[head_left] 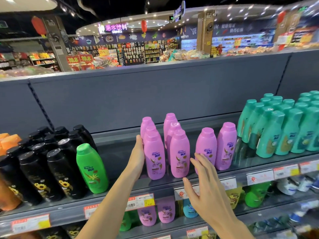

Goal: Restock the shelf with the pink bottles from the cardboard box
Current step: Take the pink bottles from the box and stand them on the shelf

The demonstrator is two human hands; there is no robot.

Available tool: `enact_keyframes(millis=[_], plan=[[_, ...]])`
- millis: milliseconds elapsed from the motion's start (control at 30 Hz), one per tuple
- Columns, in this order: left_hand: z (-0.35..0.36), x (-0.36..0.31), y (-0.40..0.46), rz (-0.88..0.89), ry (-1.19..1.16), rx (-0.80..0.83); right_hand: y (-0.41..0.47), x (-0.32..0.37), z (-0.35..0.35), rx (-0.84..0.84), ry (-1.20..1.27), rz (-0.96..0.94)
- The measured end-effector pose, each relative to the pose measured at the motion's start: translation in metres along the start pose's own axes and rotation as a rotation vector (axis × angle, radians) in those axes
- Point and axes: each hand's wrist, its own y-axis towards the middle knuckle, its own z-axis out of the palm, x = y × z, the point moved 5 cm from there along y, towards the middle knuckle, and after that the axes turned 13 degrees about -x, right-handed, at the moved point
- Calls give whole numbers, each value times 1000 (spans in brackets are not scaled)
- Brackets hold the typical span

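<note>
At the far left of the shelf [172,188], orange bottles [8,144] are only partly in frame and were not counted. Next to them a block of black bottles [51,161] is noted, roughly a dozen, the rear ones too crowded for an exact count. One green bottle [92,168] stands alone beside that block.

The left hand [137,156] is laid flat, fingers extended, against the left side of the nearest bottle in the group of pink bottles [179,152]; nothing is gripped. Eight pink bottles are counted upright on the shelf: two columns of three, then two single bottles further right. The right hand [205,183] is spread wide and empty, just in front of the third front-row pink bottle; contact cannot be confirmed.

At the right, teal bottles [279,128] are packed densely, well over a dozen, running out of frame.

The cardboard box is not in view, so remaining stock cannot be established. It is judged that restocking is partly done: bare shelf remains behind the two right-hand pink bottles, and the rows appear to be under alignment.
</note>
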Motion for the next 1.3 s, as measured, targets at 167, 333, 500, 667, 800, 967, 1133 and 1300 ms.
enact_keyframes(millis=[167, 333, 500, 667, 800, 967, 1133, 1300], plan=[[3, 0, 1, -11, -14, 59, -3, 0, 2, 8, -6, -1], [-8, 6, 8, -46, -61, 25, -10, -2, -4, 28, -18, -1], [-29, 22, -10, 117, -189, -238, -19, -29, -32, 18, -65, 66], [-33, 48, -36, 250, -73, -240, -10, -58, -62, -51, -178, 139], [-37, 57, -37, 293, -5, -252, 12, -76, -72, -92, -139, 242], [-47, 49, -51, 378, 8, -262, 34, -108, -57, -51, 91, 557], [-57, 45, -57, 404, 63, -276, 33, -124, -28, 192, 322, 681], [-59, 32, -55, 432, 44, -324, 41, -133, -21, 206, 268, 590]])
